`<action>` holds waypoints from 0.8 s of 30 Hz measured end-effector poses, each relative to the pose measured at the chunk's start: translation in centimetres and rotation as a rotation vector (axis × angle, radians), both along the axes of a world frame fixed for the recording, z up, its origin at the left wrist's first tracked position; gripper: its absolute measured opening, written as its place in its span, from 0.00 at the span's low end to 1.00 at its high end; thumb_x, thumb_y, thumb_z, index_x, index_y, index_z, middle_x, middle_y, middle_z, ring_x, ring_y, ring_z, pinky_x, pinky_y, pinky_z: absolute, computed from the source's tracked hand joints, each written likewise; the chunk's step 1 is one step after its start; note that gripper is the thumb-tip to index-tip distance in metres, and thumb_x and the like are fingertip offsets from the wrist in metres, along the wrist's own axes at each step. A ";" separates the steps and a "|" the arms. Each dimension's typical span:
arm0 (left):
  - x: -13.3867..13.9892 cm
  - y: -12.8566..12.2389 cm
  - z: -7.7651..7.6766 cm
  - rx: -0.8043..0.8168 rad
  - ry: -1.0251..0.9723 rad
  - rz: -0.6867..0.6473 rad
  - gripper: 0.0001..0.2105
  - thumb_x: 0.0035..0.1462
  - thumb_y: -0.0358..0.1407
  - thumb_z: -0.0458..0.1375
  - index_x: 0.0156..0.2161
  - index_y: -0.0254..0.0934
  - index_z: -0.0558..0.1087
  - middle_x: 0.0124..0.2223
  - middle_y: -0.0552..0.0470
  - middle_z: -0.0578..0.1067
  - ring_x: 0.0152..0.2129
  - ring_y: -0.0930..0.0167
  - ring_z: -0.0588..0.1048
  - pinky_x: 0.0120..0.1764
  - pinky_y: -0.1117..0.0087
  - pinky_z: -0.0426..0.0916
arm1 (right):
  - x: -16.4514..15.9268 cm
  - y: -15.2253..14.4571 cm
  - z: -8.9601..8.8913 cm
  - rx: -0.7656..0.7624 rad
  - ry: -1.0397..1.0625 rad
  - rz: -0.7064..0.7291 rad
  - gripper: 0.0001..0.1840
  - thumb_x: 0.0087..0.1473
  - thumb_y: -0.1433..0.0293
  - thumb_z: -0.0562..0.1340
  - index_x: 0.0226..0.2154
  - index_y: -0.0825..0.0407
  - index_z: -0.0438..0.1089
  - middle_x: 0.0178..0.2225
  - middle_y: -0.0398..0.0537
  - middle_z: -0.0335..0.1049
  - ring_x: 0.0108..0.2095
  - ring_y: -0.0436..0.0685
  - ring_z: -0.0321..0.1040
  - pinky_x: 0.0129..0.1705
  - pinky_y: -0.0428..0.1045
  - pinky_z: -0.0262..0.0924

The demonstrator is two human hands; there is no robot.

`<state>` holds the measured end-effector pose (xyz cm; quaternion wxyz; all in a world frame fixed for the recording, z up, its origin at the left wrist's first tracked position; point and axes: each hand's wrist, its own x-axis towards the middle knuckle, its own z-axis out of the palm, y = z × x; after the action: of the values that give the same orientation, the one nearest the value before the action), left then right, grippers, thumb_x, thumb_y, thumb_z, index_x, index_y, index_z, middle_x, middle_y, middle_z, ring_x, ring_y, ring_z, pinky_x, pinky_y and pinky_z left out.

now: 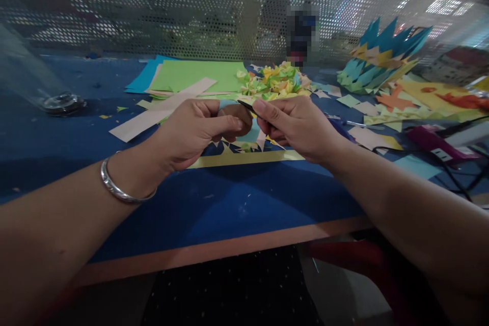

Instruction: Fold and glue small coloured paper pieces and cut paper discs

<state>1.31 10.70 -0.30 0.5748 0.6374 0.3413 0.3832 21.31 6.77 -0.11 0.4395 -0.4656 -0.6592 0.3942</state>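
Note:
My left hand (pixel 212 125), with a silver bangle at the wrist, pinches a light blue piece of paper (pixel 228 105) over the blue table. Closed around a thin dark pointed tool (pixel 245 106) is my right hand (pixel 288 119); its kind is unclear because the fingers cover most of it. The tool's tip meets or nearly meets the blue paper between both hands. Below them lie paper scraps (pixel 246 147) and a yellow paper strip (pixel 244 158). A pale pink strip (pixel 164 109) rests beside my left hand.
Green sheets (pixel 202 74) are stacked behind my hands, beside a pile of folded paper pieces (pixel 284 79). A spiky paper crown (pixel 382 58) stands back right. A purple power strip (pixel 439 145) with cables lies right. A perforated metal screen (pixel 171 5) borders the table.

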 end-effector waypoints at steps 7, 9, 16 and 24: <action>0.1 -0.4 0.2 0.117 0.156 -0.057 0.02 0.49 0.32 0.66 0.29 0.37 0.82 0.28 0.51 0.78 0.24 0.73 0.70 0.29 0.70 0.62 | -0.2 0.4 -0.4 0.081 0.009 -0.069 0.29 0.55 0.43 0.64 0.22 0.51 0.67 0.17 0.37 0.51 0.18 0.46 0.46 0.20 0.47 0.38; 0.0 -0.5 0.2 0.172 0.209 -0.079 0.04 0.51 0.34 0.66 0.27 0.37 0.81 0.26 0.53 0.77 0.23 0.73 0.70 0.30 0.69 0.62 | -0.1 0.3 -0.5 0.150 -0.059 -0.074 0.26 0.53 0.46 0.68 0.23 0.51 0.69 0.18 0.38 0.52 0.20 0.46 0.47 0.22 0.47 0.38; -0.1 -0.4 -0.1 0.039 0.141 -0.095 0.07 0.50 0.36 0.70 0.26 0.36 0.79 0.27 0.53 0.78 0.26 0.72 0.72 0.31 0.69 0.62 | -0.1 0.3 -0.4 0.218 -0.132 -0.067 0.18 0.49 0.57 0.75 0.25 0.51 0.70 0.23 0.41 0.60 0.25 0.49 0.52 0.25 0.47 0.45; 0.4 -0.5 0.0 0.057 -0.012 -0.022 0.06 0.54 0.36 0.69 0.33 0.35 0.78 0.35 0.49 0.80 0.34 0.69 0.77 0.36 0.68 0.69 | 0.1 0.5 -0.4 0.213 -0.067 -0.068 0.24 0.52 0.49 0.70 0.25 0.50 0.68 0.21 0.39 0.54 0.22 0.47 0.48 0.22 0.47 0.41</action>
<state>1.70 10.23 -0.25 0.5628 0.6549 0.3196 0.3902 21.46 7.22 -0.47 0.4773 -0.4514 -0.6956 0.2909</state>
